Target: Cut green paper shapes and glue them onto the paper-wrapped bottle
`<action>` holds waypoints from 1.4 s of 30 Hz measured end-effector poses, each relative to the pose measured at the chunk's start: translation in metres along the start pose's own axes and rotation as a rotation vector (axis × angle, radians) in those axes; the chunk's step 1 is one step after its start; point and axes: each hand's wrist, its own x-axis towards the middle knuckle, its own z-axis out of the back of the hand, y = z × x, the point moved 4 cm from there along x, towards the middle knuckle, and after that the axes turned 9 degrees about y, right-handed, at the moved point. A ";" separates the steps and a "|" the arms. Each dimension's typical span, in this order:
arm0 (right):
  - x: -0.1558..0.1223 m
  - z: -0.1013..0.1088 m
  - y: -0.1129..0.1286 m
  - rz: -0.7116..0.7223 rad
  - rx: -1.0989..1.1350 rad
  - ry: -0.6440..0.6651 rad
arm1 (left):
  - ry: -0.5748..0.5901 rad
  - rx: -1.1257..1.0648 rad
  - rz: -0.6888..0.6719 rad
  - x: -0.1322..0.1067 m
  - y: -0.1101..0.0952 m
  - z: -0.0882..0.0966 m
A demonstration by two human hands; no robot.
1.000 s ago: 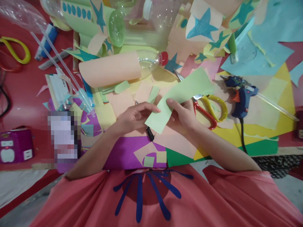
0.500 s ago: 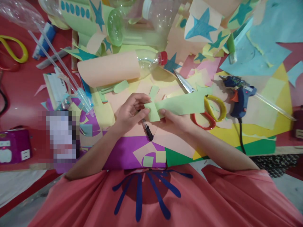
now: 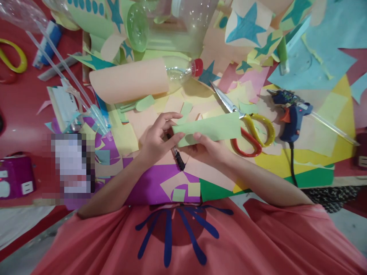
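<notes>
Both of my hands hold a light green paper strip (image 3: 213, 128) that lies folded lengthwise, just above the table. My left hand (image 3: 157, 138) pinches its left end between thumb and fingers. My right hand (image 3: 205, 149) grips it from below, thumb on top. A black pen (image 3: 177, 154) lies under my hands on peach paper. Red and yellow scissors (image 3: 248, 130) rest just right of the strip, blades pointing up-left.
A blue glue gun (image 3: 291, 114) with its cord lies to the right. A plastic bottle wrapped in peach paper (image 3: 134, 80) lies behind my hands. Coloured paper scraps and star cut-outs (image 3: 246, 26) cover the red table (image 3: 23, 107). A purple power strip (image 3: 14, 177) sits at the left.
The green paper was held up flat and slanted; it has been turned level, lowered and folded into a narrower strip. The scissors' blades, hidden behind it before, now show.
</notes>
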 end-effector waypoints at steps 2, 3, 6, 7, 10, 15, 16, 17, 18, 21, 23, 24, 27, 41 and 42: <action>-0.001 0.003 -0.001 -0.006 -0.043 -0.064 | -0.021 0.007 -0.006 0.000 0.000 0.000; -0.002 0.005 0.000 0.000 -0.067 -0.103 | -0.026 0.001 -0.010 0.000 0.000 0.000; -0.002 0.007 0.002 0.022 -0.114 -0.186 | -0.018 -0.051 -0.007 0.000 0.001 -0.001; -0.002 0.007 0.002 0.018 -0.122 -0.191 | -0.017 -0.069 -0.003 0.000 0.001 -0.001; -0.001 0.005 0.004 -0.009 -0.146 -0.188 | -0.038 -0.092 0.012 0.001 0.000 -0.001; 0.000 0.004 0.005 -0.029 -0.154 -0.204 | -0.084 -0.086 0.014 0.001 -0.002 -0.001; 0.000 0.004 0.005 -0.027 -0.151 -0.210 | -0.088 -0.085 0.010 0.001 -0.003 -0.001; 0.000 0.004 0.005 -0.025 -0.147 -0.216 | -0.091 -0.084 0.007 0.000 -0.004 -0.001; 0.001 0.004 0.005 -0.023 -0.142 -0.221 | -0.094 -0.084 0.004 0.000 -0.004 -0.002; 0.001 0.005 0.005 -0.015 -0.127 -0.228 | -0.101 -0.091 -0.007 0.001 -0.006 -0.002; 0.001 0.005 0.004 -0.016 -0.121 -0.231 | -0.105 -0.100 -0.013 0.001 -0.006 -0.002; 0.001 0.005 0.004 -0.019 -0.118 -0.230 | -0.107 -0.105 -0.013 0.001 -0.006 -0.002; 0.001 0.004 0.003 -0.028 -0.110 -0.220 | -0.111 -0.122 0.002 0.001 -0.006 -0.001; 0.001 0.007 0.001 -0.010 -0.102 -0.203 | -0.123 -0.099 -0.046 0.002 -0.004 0.002; 0.001 0.007 0.001 -0.009 -0.101 -0.213 | -0.124 -0.100 -0.049 0.002 -0.004 0.002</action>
